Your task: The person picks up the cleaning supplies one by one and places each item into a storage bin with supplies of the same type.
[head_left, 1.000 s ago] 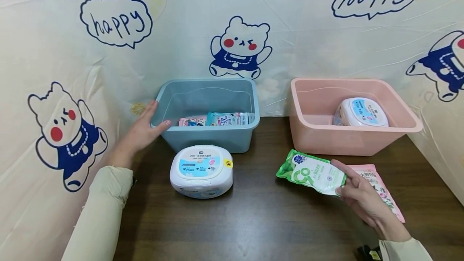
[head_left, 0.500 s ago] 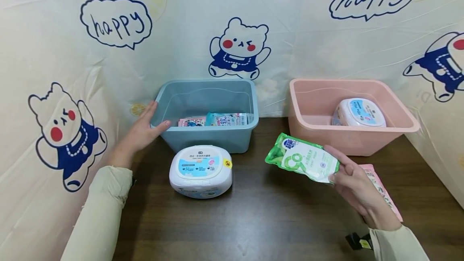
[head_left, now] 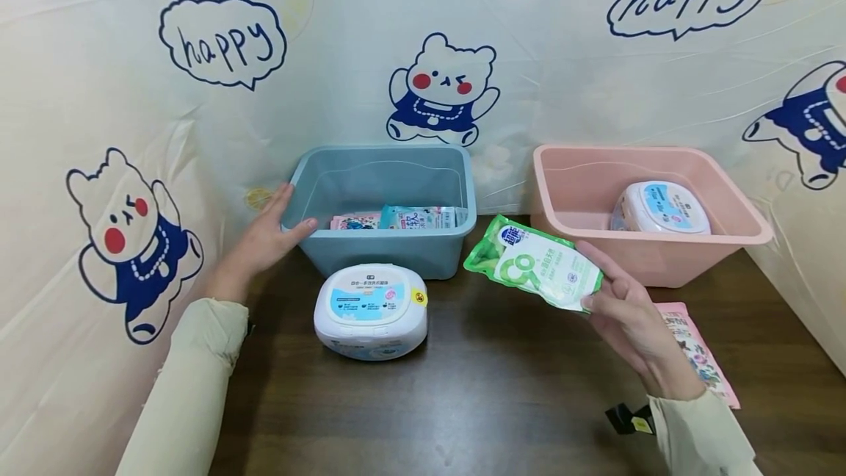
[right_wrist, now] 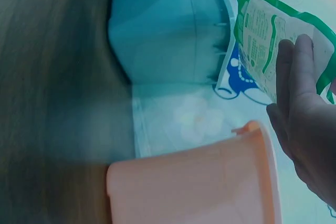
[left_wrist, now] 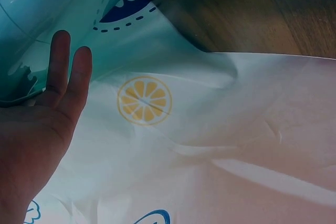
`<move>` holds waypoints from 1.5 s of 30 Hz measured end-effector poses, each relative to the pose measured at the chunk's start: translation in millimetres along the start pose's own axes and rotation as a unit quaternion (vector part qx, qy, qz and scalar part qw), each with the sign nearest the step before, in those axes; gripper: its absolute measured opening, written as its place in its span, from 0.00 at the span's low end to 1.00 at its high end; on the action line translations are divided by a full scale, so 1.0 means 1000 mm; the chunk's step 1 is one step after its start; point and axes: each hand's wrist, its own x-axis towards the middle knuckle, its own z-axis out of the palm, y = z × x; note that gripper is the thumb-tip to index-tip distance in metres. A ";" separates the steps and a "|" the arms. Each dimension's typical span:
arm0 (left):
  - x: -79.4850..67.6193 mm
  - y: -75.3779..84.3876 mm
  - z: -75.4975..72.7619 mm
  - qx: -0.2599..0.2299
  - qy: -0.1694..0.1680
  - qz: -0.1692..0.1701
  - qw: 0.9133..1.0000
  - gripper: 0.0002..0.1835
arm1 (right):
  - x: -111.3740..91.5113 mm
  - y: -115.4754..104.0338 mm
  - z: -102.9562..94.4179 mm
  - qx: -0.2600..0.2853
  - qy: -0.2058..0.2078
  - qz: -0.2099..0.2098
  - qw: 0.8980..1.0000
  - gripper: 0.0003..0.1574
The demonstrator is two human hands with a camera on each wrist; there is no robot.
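Observation:
In the head view my right hand pinches a green and white pouch at its right end, thumb on the front and fingers behind. The pouch hangs tilted above the table, between the two bins. The right wrist view shows fingers lying flat along the back of the pouch. My left hand rests on the left corner of a blue bin, its thumb over the rim and its fingers straight along the side. Inside that bin lie a pink patterned packet and a light blue packet.
A white lidded tub stands in front of the blue bin. The pink bin at the right holds a similar white tub. A pink floral packet lies on the dark table. Printed cloth hangs behind.
My right hand has lifted the green and white pouch and carried it leftward, away from the pink floral packet. My left hand stays on the blue bin's corner.

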 end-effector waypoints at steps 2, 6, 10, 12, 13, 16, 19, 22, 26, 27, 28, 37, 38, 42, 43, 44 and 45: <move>0.000 0.000 0.000 0.000 0.001 -0.001 1.000 0.56 | 0.005 0.001 0.003 0.000 0.003 -0.005 1.000 0.48; 0.000 -0.003 0.001 0.000 0.001 -0.001 1.000 0.55 | 0.017 0.004 0.010 -0.004 0.019 0.001 1.000 0.49; 0.000 -0.005 0.001 -0.004 -0.001 -0.005 1.000 0.55 | 0.031 0.008 0.017 0.003 0.039 0.017 0.999 0.49; -0.001 -0.005 0.002 -0.005 -0.001 -0.004 1.000 0.55 | 0.037 0.011 0.019 0.004 0.046 0.021 0.999 0.48; -0.001 -0.006 0.002 -0.006 0.000 -0.001 1.000 0.55 | 0.040 0.012 0.020 0.005 0.050 0.023 0.998 0.47; -0.001 -0.006 0.001 -0.008 0.005 0.008 1.000 0.55 | 0.049 0.016 0.022 -0.004 0.061 0.025 0.998 0.44; -0.001 -0.006 0.000 -0.008 0.008 0.013 1.000 0.55 | 0.058 0.019 0.023 -0.030 0.076 0.031 0.996 0.44; -0.001 -0.006 0.000 -0.007 0.007 0.008 1.000 0.55 | 0.066 0.023 0.024 -0.055 0.089 0.037 0.994 0.48; -0.001 -0.005 -0.002 -0.005 0.008 0.007 1.000 0.55 | 0.073 0.025 0.023 -0.057 0.092 0.043 0.993 0.48; -0.001 -0.005 -0.002 -0.005 0.008 0.007 1.000 0.55 | 0.075 0.025 0.023 -0.055 0.090 0.043 0.993 0.48; -0.001 -0.005 -0.002 -0.005 0.009 0.007 1.000 0.55 | 0.077 0.024 0.023 -0.051 0.088 0.042 0.994 0.48; -0.001 -0.006 -0.002 -0.006 0.008 0.004 1.000 0.55 | 0.099 0.023 0.023 -0.005 0.084 0.031 0.996 0.45; -0.001 -0.005 -0.001 -0.006 0.008 0.004 1.000 0.55 | 0.102 0.024 0.023 0.001 0.086 0.031 0.996 0.45; 0.001 -0.004 0.000 -0.006 0.009 0.003 1.000 0.56 | 0.113 0.023 0.023 0.016 0.092 0.032 0.995 0.44; 0.001 -0.003 0.001 -0.005 0.010 0.003 1.000 0.56 | 0.116 0.023 0.023 0.018 0.092 0.032 0.995 0.44; 0.001 -0.003 0.001 -0.005 0.009 0.002 1.000 0.56 | 0.119 0.022 0.024 0.017 0.092 0.031 0.995 0.44; 0.001 -0.002 0.001 -0.005 0.009 0.001 1.000 0.56 | 0.122 0.021 0.024 0.015 0.092 0.030 0.995 0.44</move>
